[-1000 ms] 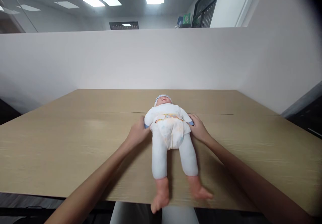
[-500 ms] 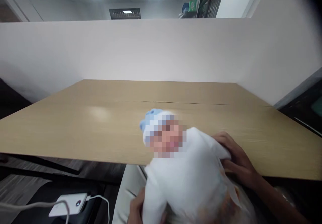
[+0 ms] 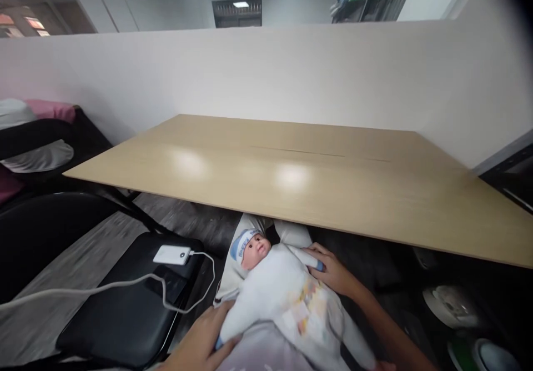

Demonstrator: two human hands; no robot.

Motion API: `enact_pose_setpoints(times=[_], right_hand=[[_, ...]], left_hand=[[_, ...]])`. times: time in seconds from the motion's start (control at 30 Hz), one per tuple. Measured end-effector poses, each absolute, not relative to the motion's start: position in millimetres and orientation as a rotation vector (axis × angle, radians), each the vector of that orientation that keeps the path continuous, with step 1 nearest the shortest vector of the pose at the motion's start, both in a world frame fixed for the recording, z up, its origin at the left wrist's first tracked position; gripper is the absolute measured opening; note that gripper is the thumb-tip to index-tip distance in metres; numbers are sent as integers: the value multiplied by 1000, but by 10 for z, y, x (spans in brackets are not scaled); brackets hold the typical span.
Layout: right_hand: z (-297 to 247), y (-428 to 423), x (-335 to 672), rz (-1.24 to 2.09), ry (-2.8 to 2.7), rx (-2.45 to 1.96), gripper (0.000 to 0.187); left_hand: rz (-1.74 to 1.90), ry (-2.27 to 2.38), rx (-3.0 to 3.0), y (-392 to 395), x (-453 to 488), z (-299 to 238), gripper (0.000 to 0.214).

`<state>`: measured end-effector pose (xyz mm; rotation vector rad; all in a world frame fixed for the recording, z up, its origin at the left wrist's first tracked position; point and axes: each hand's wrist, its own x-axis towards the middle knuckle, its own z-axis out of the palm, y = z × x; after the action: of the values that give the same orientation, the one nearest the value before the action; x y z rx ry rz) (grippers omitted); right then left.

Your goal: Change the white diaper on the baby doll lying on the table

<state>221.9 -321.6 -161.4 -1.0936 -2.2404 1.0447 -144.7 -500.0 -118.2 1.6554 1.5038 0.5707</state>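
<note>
A baby doll [image 3: 272, 279] with a soft white body lies face up across my lap. It wears a blue and white cap [image 3: 239, 246] with lettering and a printed diaper [image 3: 306, 312]. My left hand [image 3: 208, 329] is closed around one doll arm, close to its blue cuff. Around the other arm, by the table side, the fingers of my right hand [image 3: 328, 271] are wrapped. The doll's lower legs run towards the bottom edge of the view, partly behind my right forearm.
A wooden table [image 3: 333, 187] stands just beyond my knees, against a white partition [image 3: 258, 76]. On the black chair [image 3: 120, 304] at left lies a white power bank [image 3: 171, 254] with a cable. White and green objects [image 3: 452, 304] sit low at right.
The doll has come down and back from the table edge onto my lap, both hands moving with it. My view has tilted down and turned left.
</note>
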Motion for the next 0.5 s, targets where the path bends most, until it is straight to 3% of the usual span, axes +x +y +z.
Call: enact_pose_setpoints(times=[0.2, 0.33, 0.5], right_hand=[[-2038, -3268, 2400, 1026, -2247, -1233, 39], [-1757, -3460, 2470, 917, -2060, -1294, 36], [-1134, -3825, 2235, 1150, -1934, -1237, 34]], left_hand=[[355, 1539, 1644, -5124, -1728, -1343, 56], [392, 1390, 1384, -5237, -2016, -1520, 60], [340, 1400, 1105, -5303, -2427, -1642, 68]])
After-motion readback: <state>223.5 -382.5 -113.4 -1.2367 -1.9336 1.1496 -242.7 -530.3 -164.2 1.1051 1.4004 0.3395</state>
